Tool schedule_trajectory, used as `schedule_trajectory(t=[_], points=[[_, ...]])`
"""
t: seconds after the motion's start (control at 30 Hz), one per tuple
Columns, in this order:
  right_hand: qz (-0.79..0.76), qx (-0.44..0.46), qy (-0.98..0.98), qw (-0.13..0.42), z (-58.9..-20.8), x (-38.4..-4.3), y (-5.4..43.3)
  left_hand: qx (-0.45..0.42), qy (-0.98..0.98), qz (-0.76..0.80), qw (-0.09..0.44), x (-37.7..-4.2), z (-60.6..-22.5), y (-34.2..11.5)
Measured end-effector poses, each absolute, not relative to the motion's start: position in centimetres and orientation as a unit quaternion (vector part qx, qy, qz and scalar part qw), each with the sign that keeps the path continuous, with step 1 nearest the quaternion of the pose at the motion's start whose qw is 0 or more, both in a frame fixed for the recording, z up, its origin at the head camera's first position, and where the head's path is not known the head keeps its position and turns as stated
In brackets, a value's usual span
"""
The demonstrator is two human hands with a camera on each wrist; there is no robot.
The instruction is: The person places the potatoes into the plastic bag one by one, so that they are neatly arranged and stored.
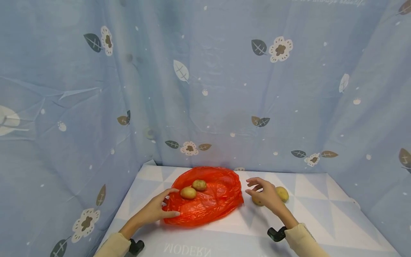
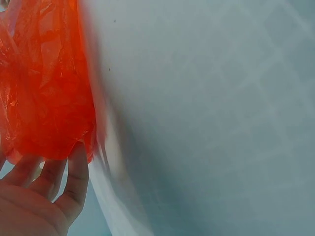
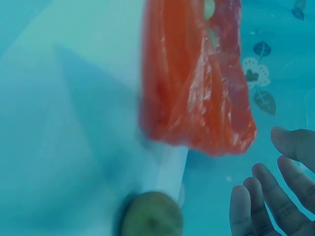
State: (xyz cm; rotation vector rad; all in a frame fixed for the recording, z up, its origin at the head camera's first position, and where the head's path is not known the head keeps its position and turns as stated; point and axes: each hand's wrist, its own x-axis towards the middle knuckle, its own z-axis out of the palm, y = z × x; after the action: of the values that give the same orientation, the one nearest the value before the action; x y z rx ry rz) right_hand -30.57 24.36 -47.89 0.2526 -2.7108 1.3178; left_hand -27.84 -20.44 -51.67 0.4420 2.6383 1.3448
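Observation:
A red plastic bag (image 1: 221, 194) lies spread on the table, and two potatoes, a lower one (image 1: 188, 193) and an upper one (image 1: 199, 185), rest in its uncovered middle. My left hand (image 1: 157, 207) is at the bag's left end, thumb and fingers spread; in the left wrist view its fingertips (image 2: 78, 152) touch the bag's edge. Off the bag's right end, my right hand (image 1: 264, 194) hovers with loosely bent fingers and holds nothing. Under it sits a potato (image 1: 258, 201), partly hidden by the hand. Another yellowish potato (image 1: 282, 194) lies just beyond it.
The table (image 1: 321, 214) has a pale triangle-patterned cover. A blue flowered curtain (image 1: 224, 89) hangs behind it and along both sides. Black straps with small devices (image 1: 277, 234) sit at the wrists.

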Motion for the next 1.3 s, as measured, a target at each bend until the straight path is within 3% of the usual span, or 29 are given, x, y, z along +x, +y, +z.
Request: schedule_trajectory(t=[0.73,1.3], points=[[0.409,0.032,-0.906,0.104,-50.0,-27.3,31.0,0.146,0.877,0.453,0.072,-27.7,-51.7,-20.8],[0.409,-0.009,-0.909,0.074,-50.9,-26.7,33.3,0.134,0.878,0.452,0.078,-27.7,-51.6,-20.7]])
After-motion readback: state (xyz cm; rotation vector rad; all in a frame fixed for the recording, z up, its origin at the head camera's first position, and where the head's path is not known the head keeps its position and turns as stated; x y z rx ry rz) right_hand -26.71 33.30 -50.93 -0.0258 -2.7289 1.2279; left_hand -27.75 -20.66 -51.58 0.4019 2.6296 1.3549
